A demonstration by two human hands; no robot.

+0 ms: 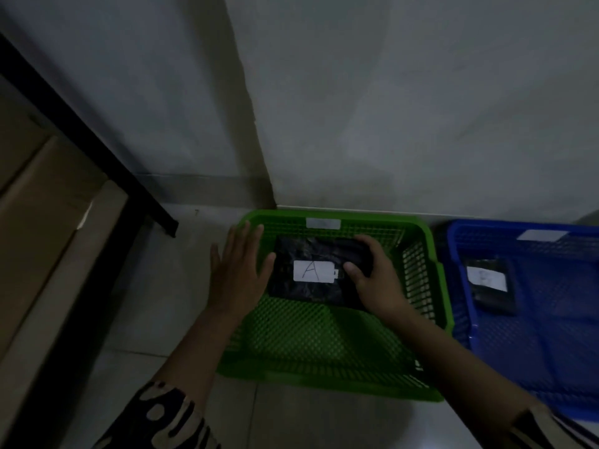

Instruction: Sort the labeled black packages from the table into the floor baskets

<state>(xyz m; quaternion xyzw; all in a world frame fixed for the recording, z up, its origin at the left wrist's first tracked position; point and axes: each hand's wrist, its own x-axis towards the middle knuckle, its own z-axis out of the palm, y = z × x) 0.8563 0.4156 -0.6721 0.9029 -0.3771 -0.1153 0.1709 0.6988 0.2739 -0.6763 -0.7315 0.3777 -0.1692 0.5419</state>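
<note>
In the green mesh basket [421,277], right hand [377,280] grips crinkled black package [311,251]

Left hand [238,270] spread flat with fingers extended; right hand [377,278] curled, gripping, both arms outstretched.

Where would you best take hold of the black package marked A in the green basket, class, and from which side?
Probably by its two short ends, from above. The package marked A lies flat in the green basket, whose walls block sideways reach. The right hand already grips one end; the left hand is open beside the other.
</note>
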